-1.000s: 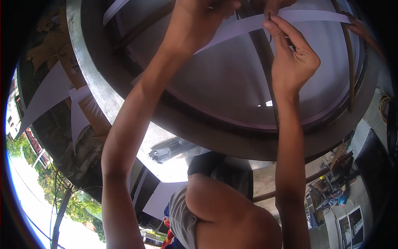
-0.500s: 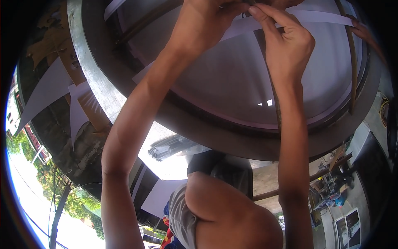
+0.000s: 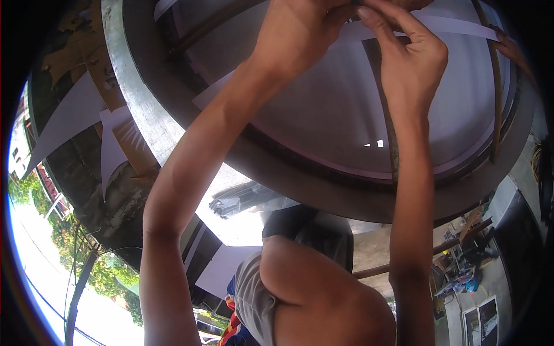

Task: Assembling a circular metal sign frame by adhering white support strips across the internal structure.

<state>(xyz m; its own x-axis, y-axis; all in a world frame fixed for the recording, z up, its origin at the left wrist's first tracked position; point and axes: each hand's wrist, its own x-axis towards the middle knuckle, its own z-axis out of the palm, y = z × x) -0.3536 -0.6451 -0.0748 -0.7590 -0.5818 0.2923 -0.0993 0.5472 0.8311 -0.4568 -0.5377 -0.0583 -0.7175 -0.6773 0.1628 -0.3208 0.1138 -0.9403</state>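
Both my hands are raised to the top edge, against a large round dark frame (image 3: 323,193) with a pale panel (image 3: 323,109) inside it. My left hand (image 3: 303,34) is closed, its fingertips partly cut off by the edge. Thumb and fingers of my right hand (image 3: 412,63) pinch together right beside the left fingertips. What they pinch is too small and hidden to make out. A long white strip (image 3: 453,26) runs behind my hands across the panel. Dark slats (image 3: 381,86) cross the frame. At the far right, another person's hand (image 3: 512,49) touches the strip's end.
White cut-out sheets (image 3: 72,118) and brown cut-out pieces (image 3: 130,141) lie at the left on a dark surface. Below the frame are a clear plastic-wrapped bundle (image 3: 248,199) and my bent leg (image 3: 323,282). Assorted clutter (image 3: 461,277) stands at the lower right.
The view has shifted slightly, so the frame and my hands sit a little further right and higher. My hands keep the same pinch close together.
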